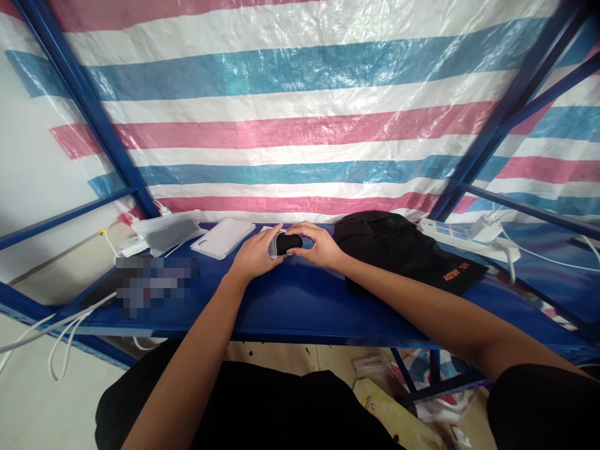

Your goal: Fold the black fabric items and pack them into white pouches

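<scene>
Over the blue metal shelf (290, 306), both hands meet around a small rounded black object with a grey edge (289, 243); its exact kind does not show. My left hand (255, 255) is closed on its left side, thumb below and fingers above. My right hand (319, 245) curves around the other side, with thumb and fingertips touching it. Just left of my left hand lie flat white packets or papers (222, 238). A black cloth item with orange lettering (398, 247) rests right behind my right forearm.
A white power strip (469, 237) with plugs and cables sits at the right. White cables (70, 325) hang off the left edge, near a leaning white packet (169, 231). Blue frame posts (89, 106) and a striped plastic sheet (290, 131) bound the shelf.
</scene>
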### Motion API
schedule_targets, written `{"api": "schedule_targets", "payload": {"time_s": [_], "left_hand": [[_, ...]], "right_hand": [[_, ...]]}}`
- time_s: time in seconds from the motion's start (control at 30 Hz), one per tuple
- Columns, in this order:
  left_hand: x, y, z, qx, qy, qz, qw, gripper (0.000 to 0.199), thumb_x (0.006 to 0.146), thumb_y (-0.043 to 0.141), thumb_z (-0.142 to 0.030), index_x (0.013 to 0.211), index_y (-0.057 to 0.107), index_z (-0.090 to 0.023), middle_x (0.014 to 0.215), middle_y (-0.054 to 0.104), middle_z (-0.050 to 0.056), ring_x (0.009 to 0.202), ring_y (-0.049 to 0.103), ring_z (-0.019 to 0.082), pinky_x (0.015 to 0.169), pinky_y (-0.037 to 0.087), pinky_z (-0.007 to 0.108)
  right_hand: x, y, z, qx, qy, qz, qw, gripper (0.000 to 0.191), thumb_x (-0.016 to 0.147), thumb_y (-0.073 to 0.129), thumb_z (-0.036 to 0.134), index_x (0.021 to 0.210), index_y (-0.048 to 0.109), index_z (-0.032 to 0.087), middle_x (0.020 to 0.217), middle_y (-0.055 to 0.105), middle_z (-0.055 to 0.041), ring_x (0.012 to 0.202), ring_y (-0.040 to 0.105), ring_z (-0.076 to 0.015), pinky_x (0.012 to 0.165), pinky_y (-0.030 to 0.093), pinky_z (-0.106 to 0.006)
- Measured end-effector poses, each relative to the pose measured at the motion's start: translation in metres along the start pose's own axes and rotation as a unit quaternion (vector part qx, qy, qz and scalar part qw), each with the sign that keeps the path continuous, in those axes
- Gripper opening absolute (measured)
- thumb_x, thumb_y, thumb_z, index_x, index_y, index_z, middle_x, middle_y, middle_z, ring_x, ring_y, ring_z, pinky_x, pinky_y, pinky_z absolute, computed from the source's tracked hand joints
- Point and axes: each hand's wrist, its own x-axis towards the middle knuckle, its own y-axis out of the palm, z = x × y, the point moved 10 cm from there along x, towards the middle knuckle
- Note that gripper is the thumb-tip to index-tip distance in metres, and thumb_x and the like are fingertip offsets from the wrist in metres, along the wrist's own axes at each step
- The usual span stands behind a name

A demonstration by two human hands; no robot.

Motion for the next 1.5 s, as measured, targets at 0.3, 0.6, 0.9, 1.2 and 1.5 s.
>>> {"api": "schedule_targets", "payload": {"time_s": [0.3, 0.6, 0.9, 1.2, 1.5], "left_hand": [[-0.001, -0.004, 0.002, -0.028, -0.002, -0.013, 1.000, 0.077, 0.094, 0.084, -0.045, 0.161, 0.057, -0.021, 0.152, 0.070, 0.013, 0.138, 0.069, 0.034, 0.116, 0.057, 0.045], [0.001, -0.008, 0.002, -0.136, 0.008, -0.024, 0.990, 0.052, 0.115, 0.051, -0.051, 0.155, 0.066, -0.023, 0.155, 0.069, 0.008, 0.142, 0.067, 0.027, 0.125, 0.050, 0.042], [-0.001, -0.015, -0.005, -0.152, 0.013, -0.023, 0.988, 0.050, 0.117, 0.044, -0.047, 0.156, 0.066, -0.025, 0.152, 0.071, 0.006, 0.138, 0.070, 0.025, 0.121, 0.053, 0.041], [-0.002, -0.021, -0.018, -0.197, 0.059, -0.061, 0.977, 0.047, 0.118, 0.044, -0.043, 0.152, 0.069, -0.024, 0.150, 0.072, 0.006, 0.138, 0.069, 0.024, 0.123, 0.052, 0.043], [-0.002, -0.016, -0.025, -0.226, 0.081, -0.048, 0.969, 0.045, 0.118, 0.046, -0.042, 0.153, 0.069, -0.025, 0.149, 0.073, 0.007, 0.136, 0.071, 0.025, 0.122, 0.054, 0.044]], "right_hand": [[0.002, 0.002, -0.017, 0.039, 0.048, -0.001, 0.998, 0.042, 0.081, 0.095, 0.047, 0.116, 0.082, 0.029, 0.130, 0.079, -0.0090, 0.123, 0.075, -0.0305, 0.116, 0.057, -0.050], [0.004, -0.006, -0.028, -0.025, 0.015, -0.039, 0.999, 0.040, 0.083, 0.095, 0.046, 0.119, 0.085, 0.032, 0.123, 0.073, -0.0095, 0.117, 0.069, -0.0305, 0.111, 0.057, -0.053], [0.002, 0.001, -0.038, 0.018, 0.027, 0.043, 0.999, 0.037, 0.092, 0.084, 0.040, 0.129, 0.083, 0.033, 0.125, 0.072, -0.0079, 0.104, 0.075, -0.0254, 0.097, 0.065, -0.045], [0.006, 0.000, -0.014, -0.224, -0.114, 0.058, 0.966, 0.032, 0.103, 0.075, 0.034, 0.134, 0.081, 0.028, 0.150, 0.063, -0.0166, 0.140, 0.057, -0.0380, 0.117, 0.052, -0.065], [0.001, 0.011, -0.036, -0.081, -0.024, 0.140, 0.987, 0.032, 0.110, 0.059, 0.036, 0.131, 0.081, 0.026, 0.129, 0.082, -0.0101, 0.117, 0.079, -0.0285, 0.106, 0.061, -0.045]]}}
